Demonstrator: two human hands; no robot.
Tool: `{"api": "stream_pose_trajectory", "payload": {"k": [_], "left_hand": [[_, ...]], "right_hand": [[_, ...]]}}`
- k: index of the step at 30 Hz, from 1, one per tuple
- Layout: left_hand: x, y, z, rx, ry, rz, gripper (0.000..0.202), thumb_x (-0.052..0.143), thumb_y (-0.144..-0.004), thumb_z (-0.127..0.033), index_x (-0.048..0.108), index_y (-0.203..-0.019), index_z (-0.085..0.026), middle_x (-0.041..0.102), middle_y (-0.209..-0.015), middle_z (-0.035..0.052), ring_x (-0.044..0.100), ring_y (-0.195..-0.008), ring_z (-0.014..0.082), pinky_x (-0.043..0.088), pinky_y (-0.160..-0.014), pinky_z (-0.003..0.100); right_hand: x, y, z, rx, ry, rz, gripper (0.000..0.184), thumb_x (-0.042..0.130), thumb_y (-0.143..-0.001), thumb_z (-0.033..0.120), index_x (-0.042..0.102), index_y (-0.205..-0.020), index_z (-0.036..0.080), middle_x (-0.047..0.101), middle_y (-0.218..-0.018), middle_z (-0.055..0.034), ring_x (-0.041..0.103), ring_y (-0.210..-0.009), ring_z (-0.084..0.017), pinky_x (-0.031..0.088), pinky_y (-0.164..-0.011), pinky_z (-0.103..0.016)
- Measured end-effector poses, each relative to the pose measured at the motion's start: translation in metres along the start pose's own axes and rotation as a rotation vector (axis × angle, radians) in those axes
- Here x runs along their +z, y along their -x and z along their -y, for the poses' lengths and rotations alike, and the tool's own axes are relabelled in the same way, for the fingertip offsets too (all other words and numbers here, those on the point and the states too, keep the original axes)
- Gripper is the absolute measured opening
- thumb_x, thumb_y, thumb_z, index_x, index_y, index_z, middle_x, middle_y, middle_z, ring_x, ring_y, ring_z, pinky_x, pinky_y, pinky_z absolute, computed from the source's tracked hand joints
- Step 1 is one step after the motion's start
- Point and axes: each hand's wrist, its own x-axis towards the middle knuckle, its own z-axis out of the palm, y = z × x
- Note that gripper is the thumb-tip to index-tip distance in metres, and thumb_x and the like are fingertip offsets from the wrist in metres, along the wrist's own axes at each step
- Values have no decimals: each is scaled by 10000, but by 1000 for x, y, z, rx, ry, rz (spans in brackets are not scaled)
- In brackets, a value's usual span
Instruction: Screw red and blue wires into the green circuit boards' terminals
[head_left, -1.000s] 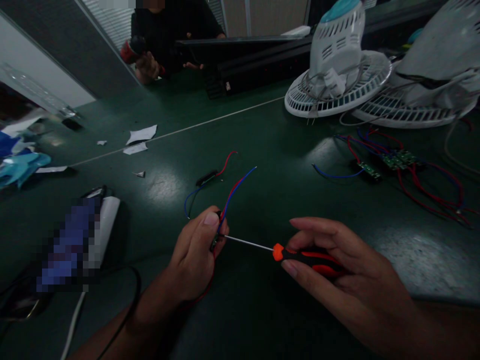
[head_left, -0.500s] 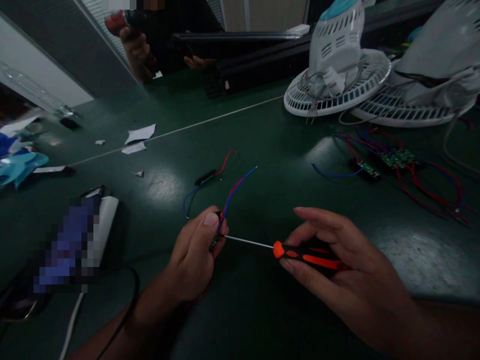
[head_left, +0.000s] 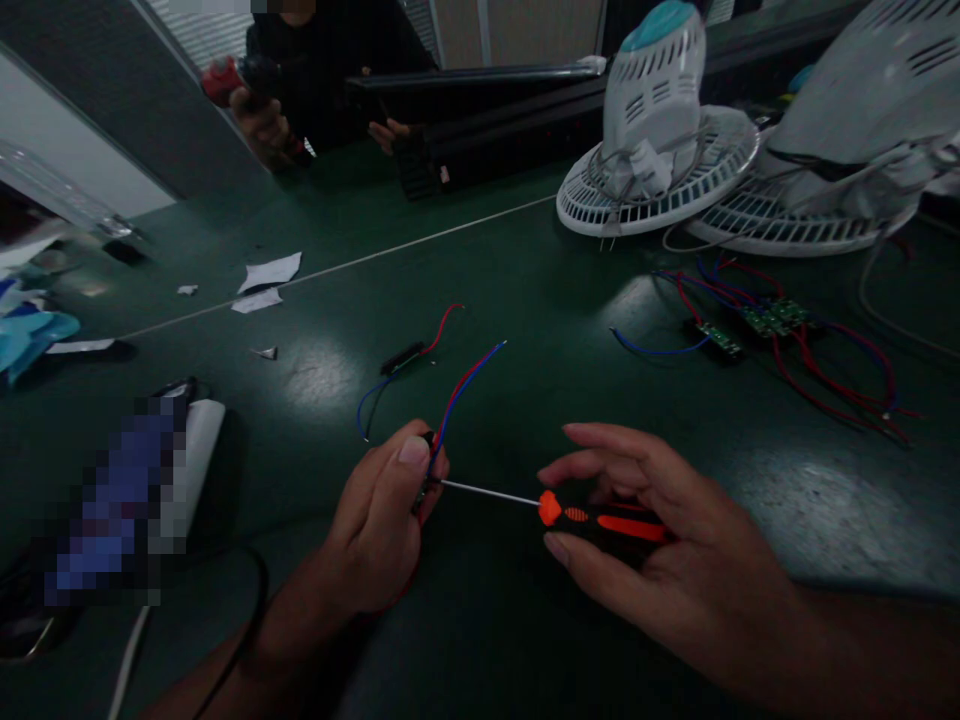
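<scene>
My left hand is closed around a small part, mostly hidden by the fingers, with red and blue wires running up out of the fist. My right hand grips an orange and black screwdriver by its handle. The thin metal shaft points left and its tip meets the part at my left thumb. Both hands hover low over the dark green table.
A second small black part with a red and a blue wire lies beyond my hands. Green circuit boards with red and blue wires and two white fans sit at right. Paper scraps lie at left. Another person's hands hold a red tool across the table.
My right fingers have shifted round the screwdriver handle, the index finger now lifted. The other person's hand raised the red tool. The view drifted slightly.
</scene>
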Motion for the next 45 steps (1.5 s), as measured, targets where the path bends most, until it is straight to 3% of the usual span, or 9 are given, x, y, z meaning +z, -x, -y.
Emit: {"api": "stream_pose_trajectory", "payload": {"k": [2,5,7,12,18,27,32,37,45], "left_hand": [[0,1,1,-6,-11,1,410,279,-987,-397,486,-676,-226,421,-550,-36,372,-471,135,300,-451,285],[0,0,2,-13,-4,-8,402,276,-985,-386,483,-680,-226,419,-556,-37,372,-474,135,301,-448,281],[1,0,2,-12,-15,-13,401,283,-982,-383,485,-673,-225,421,-553,-36,369,-469,135,299,-439,278],[2,-1,0,-25,25,-38,401,319,-971,-412,504,-669,-223,434,-563,-27,369,-465,131,304,-418,268],[3,-1,-2,-86,124,-72,389,397,-934,-461,511,-652,-217,436,-572,-25,360,-471,124,328,-410,247],[2,1,0,-66,121,-42,398,333,-971,-445,496,-686,-219,419,-602,-28,365,-503,135,324,-445,264],[2,2,3,-82,119,-37,398,303,-979,-440,482,-698,-223,404,-601,-34,356,-500,137,316,-455,270],[2,1,2,-76,117,-30,406,308,-977,-459,479,-695,-222,396,-587,-38,356,-493,135,312,-453,270],[3,0,1,-77,105,-42,405,312,-973,-450,476,-679,-225,395,-584,-35,343,-487,136,311,-444,273]], "right_hand": [[-2,1,3,3,17,50,480,621,-831,227,452,-1281,238,754,-966,-14,722,-751,-143,561,-622,-253],[-4,0,7,6,14,110,367,462,-940,208,456,-1306,221,746,-782,22,667,-552,-116,496,-474,-231],[-4,-1,7,8,20,119,354,412,-963,177,454,-1312,216,734,-729,32,660,-536,-118,490,-476,-240],[0,0,4,-29,-23,115,371,409,-948,143,400,-1317,187,741,-823,-5,715,-708,-139,544,-612,-272],[3,3,3,-60,0,48,396,423,-948,145,346,-1331,211,717,-797,9,653,-572,-124,501,-503,-252],[0,3,0,-54,63,24,458,504,-942,219,315,-1330,373,761,-894,32,738,-670,-142,537,-410,-196],[4,6,-4,-83,31,-75,468,591,-901,232,411,-1309,374,764,-898,16,755,-748,-180,608,-539,-215],[7,6,-6,-67,-7,-87,514,629,-875,226,415,-1311,394,750,-901,38,746,-790,-164,615,-659,-217],[5,6,-5,-53,12,-82,501,635,-860,219,422,-1283,380,735,-913,38,738,-814,-160,617,-688,-231]]}}
